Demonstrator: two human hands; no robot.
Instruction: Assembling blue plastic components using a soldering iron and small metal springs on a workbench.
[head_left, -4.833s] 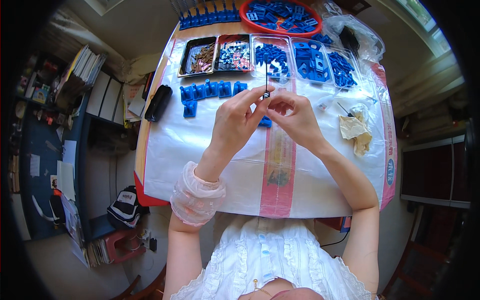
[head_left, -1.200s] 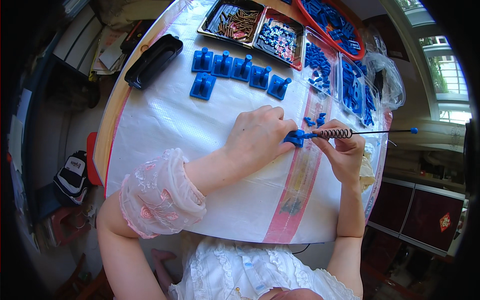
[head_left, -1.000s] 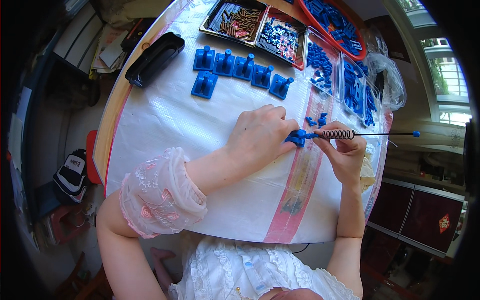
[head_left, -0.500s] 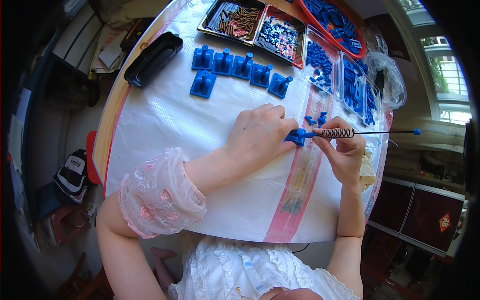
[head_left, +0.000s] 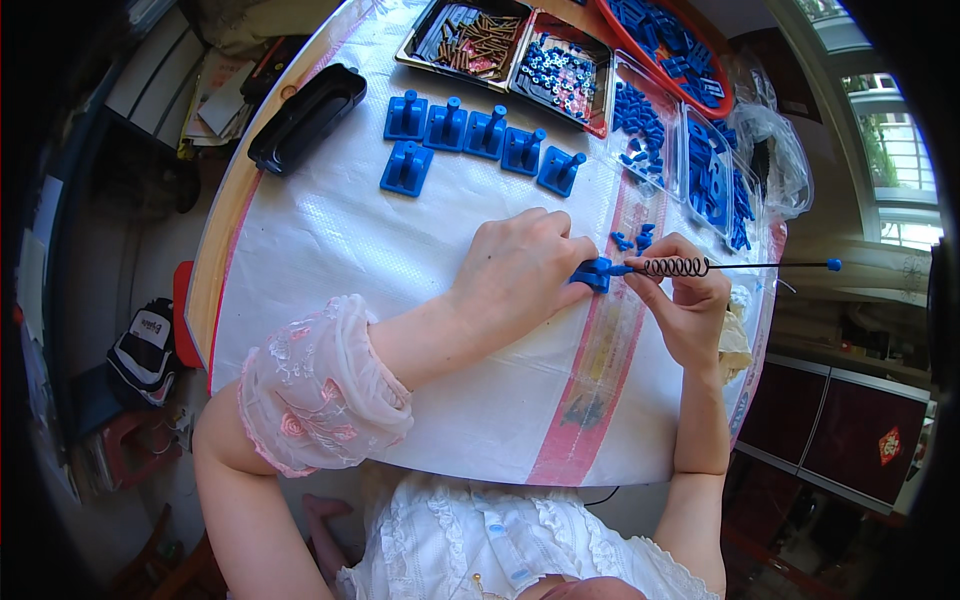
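Over the middle of the table, my left hand [head_left: 530, 262] is closed around a small blue plastic piece [head_left: 595, 274], partly hidden by the fingers. Against its right side sits a narrow blue tip at the end of a thin black rod with a coiled section [head_left: 676, 267]. My right hand [head_left: 682, 300] pinches this coiled rod near the tip. The rod's far end carries a blue knob [head_left: 834, 265] and points right. A few loose blue bits [head_left: 630, 240] lie just beyond my hands.
Several blue square plates with upright pegs [head_left: 485, 132] stand at the back. Beyond them are trays of brass-coloured screws [head_left: 478, 45] and small nuts [head_left: 555, 75]. Blue parts fill a red basin [head_left: 668, 50] and clear boxes [head_left: 640, 125]. A black tray [head_left: 308, 118] lies left.
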